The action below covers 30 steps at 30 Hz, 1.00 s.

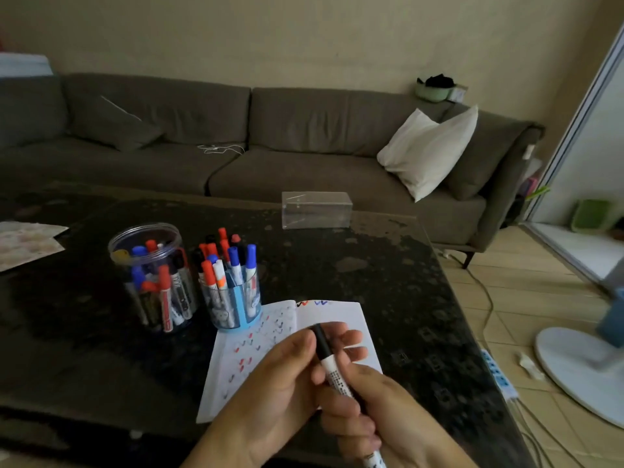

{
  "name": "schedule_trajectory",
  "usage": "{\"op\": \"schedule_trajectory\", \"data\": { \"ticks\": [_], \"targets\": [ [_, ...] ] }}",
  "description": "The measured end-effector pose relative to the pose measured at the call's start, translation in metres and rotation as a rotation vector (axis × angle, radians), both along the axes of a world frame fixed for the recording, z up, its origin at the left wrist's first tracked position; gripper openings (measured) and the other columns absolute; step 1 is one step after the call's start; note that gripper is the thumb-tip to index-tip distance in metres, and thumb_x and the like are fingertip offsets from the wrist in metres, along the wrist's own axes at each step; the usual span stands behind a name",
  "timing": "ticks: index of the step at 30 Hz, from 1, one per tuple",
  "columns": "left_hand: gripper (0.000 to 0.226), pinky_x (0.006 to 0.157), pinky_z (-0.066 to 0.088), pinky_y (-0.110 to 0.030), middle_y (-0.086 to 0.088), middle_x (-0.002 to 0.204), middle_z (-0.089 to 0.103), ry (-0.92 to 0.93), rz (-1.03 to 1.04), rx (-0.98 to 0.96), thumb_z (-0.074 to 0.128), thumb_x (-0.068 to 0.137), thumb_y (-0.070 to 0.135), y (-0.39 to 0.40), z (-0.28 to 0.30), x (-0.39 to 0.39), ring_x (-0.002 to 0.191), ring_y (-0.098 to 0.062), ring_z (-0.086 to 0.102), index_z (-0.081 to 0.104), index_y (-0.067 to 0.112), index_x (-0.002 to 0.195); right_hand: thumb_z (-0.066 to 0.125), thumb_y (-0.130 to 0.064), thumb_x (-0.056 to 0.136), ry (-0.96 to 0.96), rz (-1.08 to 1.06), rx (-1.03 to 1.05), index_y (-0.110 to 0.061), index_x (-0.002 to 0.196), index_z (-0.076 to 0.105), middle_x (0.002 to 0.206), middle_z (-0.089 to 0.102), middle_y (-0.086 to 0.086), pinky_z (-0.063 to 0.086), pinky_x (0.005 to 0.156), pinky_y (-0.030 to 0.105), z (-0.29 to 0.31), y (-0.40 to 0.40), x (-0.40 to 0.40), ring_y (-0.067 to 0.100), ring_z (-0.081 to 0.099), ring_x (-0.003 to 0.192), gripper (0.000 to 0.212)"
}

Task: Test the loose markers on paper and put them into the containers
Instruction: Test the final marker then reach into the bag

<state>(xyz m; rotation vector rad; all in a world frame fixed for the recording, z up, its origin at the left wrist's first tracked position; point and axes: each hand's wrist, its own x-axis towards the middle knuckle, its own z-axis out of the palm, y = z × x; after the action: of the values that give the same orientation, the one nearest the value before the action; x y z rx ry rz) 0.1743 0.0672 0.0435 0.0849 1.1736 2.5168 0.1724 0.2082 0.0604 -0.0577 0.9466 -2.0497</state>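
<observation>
1. Starting at the left, two containers are seen on the dark table [371, 265]: a clear round jar [148, 275] and, just beside it on its right, a blue-based pen holder [236, 298], both already crowded with red, blue and black markers.
2. An open notebook [337, 315] lies just in front of the pen holder, its pages marked with short red, blue and black test squiggles; bare paper is left along the right page.
3. The left hand [280, 380] is curled round the black cap end of a black-capped white marker [332, 363], which is held above the notebook, with thumb and fingers pinching the cap.
4. The white barrel is gripped by the right hand [381, 410], fingers wrapped round it.
5. The step in hand is judged to be uncapping or recapping; which one cannot be told.
6. For a clean result, the cap should be moved straight along the barrel, not twisted sideways, and the barrel held firm.
7. If the marker is untested, the stroke is best made on the bare right page, clear of older marks.
8. A clear plastic box [316, 210] stands well apart at the far edge of the table.
</observation>
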Motion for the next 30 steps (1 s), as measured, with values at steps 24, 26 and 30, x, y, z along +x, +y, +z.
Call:
{"op": "schedule_trajectory", "data": {
  "ticks": [24, 26, 30],
  "targets": [
    [0.022, 0.093, 0.039, -0.032, -0.002, 0.1, 0.071, -0.32, 0.428, -0.482, 0.051, 0.095, 0.029, 0.043, 0.002, 0.01, 0.095, -0.014, 0.064, 0.065, 0.015, 0.086, 0.071, -0.024, 0.083, 1.435, -0.285, 1.573, -0.018, 0.109, 0.065, 0.074, 0.061, -0.004, 0.034, 0.044, 0.017, -0.017, -0.006, 0.024, 0.009, 0.055, 0.051, 0.028],
    [0.027, 0.099, 0.041, -0.031, -0.004, 0.101, 0.073, -0.178, 0.258, -0.369, 0.045, 0.097, 0.026, 0.032, 0.005, 0.012, 0.095, -0.011, 0.067, 0.063, 0.006, 0.096, 0.044, -0.03, 0.099, 1.025, -0.325, 1.209, -0.015, 0.105, 0.063, 0.061, 0.052, -0.013, 0.035, 0.05, 0.016, -0.015, 0.003, 0.022, 0.004, 0.047, 0.049, 0.025],
    [0.035, 0.101, 0.045, -0.036, -0.015, 0.116, 0.066, 0.002, 0.008, 0.0, 0.043, 0.091, 0.031, 0.017, 0.009, 0.024, 0.114, -0.022, 0.06, 0.061, 0.004, 0.104, 0.045, -0.033, 0.097, 0.102, -0.129, 0.271, -0.011, 0.078, 0.062, 0.05, 0.037, -0.003, 0.019, 0.033, 0.015, 0.0, 0.015, 0.029, 0.004, 0.028, 0.037, 0.034]
  ]
}}
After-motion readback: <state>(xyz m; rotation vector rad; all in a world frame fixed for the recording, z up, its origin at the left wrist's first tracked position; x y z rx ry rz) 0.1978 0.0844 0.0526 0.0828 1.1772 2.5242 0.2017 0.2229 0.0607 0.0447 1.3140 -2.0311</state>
